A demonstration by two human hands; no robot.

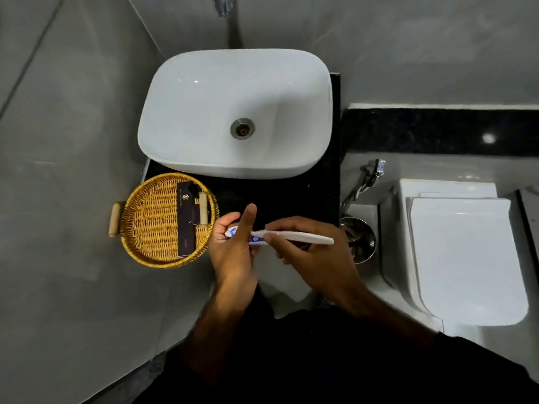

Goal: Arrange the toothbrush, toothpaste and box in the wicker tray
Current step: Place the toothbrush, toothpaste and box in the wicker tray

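A round wicker tray (pixel 151 225) with wooden handles sits on the black counter, left of and below the sink. A long dark box (pixel 186 220) lies in its right half. Just right of the tray, my left hand (pixel 233 252) holds a small white and blue toothpaste tube (pixel 233 231), thumb raised. My right hand (pixel 315 258) pinches a white toothbrush (pixel 300 237) by its middle. The brush lies level, its head end at my left hand's fingers and its handle end pointing right.
A white basin (pixel 186 112) stands on the black counter (pixel 291 196) behind my hands. To the right are a steel bin (pixel 361 240), a spray hose (pixel 370 176) and a white toilet (pixel 466 258). Grey tiled wall and floor lie to the left.
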